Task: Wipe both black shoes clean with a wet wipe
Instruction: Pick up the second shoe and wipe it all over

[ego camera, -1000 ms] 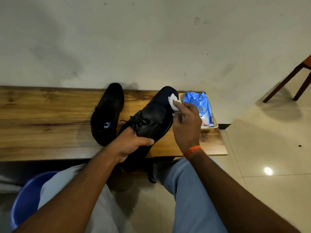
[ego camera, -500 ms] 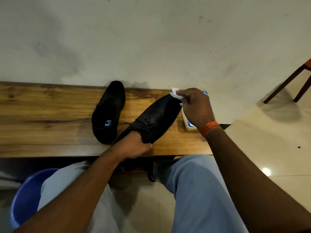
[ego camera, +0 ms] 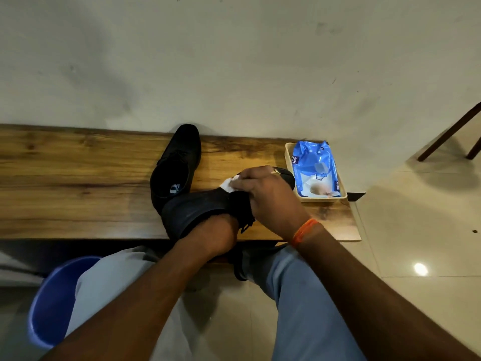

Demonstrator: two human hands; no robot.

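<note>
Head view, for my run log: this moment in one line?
left hand: holds shoe | right hand: wipe on shoe | other shoe: bench

Wooden bench (ego camera: 78, 183) — shoe (ego camera: 179, 162), tray (ego camera: 289, 162)
</note>
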